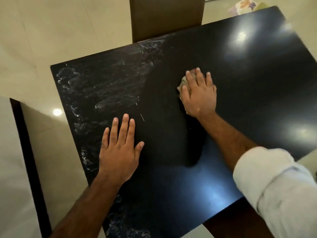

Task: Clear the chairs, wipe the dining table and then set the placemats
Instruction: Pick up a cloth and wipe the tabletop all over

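A black glossy dining table (248, 86) fills most of the view. Its left part carries whitish smears and scratches (103, 86). My right hand (199, 95) presses flat on a crumpled beige cloth (183, 82) near the table's middle; only the cloth's left edge shows from under the fingers. My left hand (120, 148) lies flat on the tabletop near the left front edge, fingers spread, holding nothing.
A brown chair back (164, 16) stands against the table's far edge. A dark-framed piece of furniture (25, 152) is at the left. Something colourful, perhaps placemats (247, 6), lies on the floor beyond the far right corner. Cream floor tiles surround the table.
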Demonstrator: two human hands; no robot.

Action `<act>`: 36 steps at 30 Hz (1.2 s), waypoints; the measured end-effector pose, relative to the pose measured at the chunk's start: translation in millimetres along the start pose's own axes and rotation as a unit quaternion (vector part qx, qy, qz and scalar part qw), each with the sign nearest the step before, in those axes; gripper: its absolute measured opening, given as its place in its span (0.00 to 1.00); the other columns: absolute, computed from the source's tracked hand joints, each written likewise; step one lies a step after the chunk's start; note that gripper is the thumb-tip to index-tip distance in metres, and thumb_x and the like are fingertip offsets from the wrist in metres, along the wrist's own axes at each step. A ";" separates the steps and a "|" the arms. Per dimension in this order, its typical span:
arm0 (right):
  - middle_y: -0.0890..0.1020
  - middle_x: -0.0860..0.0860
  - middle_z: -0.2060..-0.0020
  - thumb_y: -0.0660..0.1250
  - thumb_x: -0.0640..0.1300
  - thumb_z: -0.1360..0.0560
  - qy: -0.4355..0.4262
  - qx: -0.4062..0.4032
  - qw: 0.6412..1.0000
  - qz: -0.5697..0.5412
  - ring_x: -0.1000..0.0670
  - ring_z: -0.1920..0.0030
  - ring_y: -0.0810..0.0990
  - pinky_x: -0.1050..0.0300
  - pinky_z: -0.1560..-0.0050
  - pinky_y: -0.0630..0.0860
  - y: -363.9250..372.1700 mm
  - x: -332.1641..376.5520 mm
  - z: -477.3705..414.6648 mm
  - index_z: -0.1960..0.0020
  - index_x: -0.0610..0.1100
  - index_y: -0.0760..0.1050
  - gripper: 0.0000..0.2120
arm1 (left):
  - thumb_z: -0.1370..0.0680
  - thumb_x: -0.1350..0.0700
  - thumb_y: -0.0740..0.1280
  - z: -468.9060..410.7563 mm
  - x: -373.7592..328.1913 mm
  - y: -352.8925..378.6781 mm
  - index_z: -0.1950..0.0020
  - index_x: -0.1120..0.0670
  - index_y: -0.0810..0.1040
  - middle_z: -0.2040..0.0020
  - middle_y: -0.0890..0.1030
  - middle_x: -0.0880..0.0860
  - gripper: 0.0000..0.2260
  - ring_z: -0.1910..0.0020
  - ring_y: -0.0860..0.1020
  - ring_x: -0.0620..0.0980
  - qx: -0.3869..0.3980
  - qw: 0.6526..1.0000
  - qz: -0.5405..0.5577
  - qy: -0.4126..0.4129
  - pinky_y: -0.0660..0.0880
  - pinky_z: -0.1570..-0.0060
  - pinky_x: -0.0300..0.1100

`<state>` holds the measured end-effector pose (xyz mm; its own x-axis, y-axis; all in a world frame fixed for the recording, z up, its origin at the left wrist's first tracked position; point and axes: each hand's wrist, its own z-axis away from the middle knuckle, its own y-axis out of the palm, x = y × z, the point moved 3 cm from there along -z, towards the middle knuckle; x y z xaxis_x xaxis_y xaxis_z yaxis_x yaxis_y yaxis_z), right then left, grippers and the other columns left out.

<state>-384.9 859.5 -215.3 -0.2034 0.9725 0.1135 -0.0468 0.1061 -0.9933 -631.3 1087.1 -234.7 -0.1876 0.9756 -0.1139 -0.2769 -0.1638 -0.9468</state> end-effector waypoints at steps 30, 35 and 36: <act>0.64 0.44 0.14 0.51 0.61 0.14 0.119 0.009 0.993 0.001 0.33 0.15 0.60 0.30 0.23 0.67 0.8 -0.6 63.0 0.14 0.51 0.64 0.31 | 0.13 0.34 0.42 2.7 -4.1 -21.3 0.10 0.51 0.41 0.10 0.36 0.52 0.36 0.10 0.40 0.58 0.024 1.000 0.003 0.000 0.45 0.13 0.62; 0.56 0.46 0.12 0.51 0.62 0.13 0.103 0.051 0.993 -0.002 0.35 0.12 0.52 0.30 0.19 0.63 7.4 29.1 188.6 0.12 0.54 0.58 0.31 | 0.13 0.34 0.43 6.1 -7.8 -31.7 0.10 0.51 0.40 0.10 0.37 0.52 0.36 0.10 0.41 0.59 0.035 0.999 0.006 -0.004 0.46 0.13 0.62; 0.55 0.47 0.12 0.51 0.62 0.13 0.095 0.061 0.994 -0.001 0.36 0.12 0.51 0.30 0.18 0.62 8.5 36.5 213.4 0.12 0.54 0.57 0.32 | 0.13 0.34 0.44 7.3 -9.3 -33.5 0.10 0.51 0.40 0.10 0.38 0.52 0.36 0.10 0.41 0.59 0.038 0.999 0.009 -0.005 0.46 0.13 0.61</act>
<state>-601.3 851.6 -214.5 -0.0164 0.9952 0.0965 -0.1681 0.0924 -0.9814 -627.1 1082.5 -199.7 -0.2014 0.9713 -0.1268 -0.3444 -0.1914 -0.9191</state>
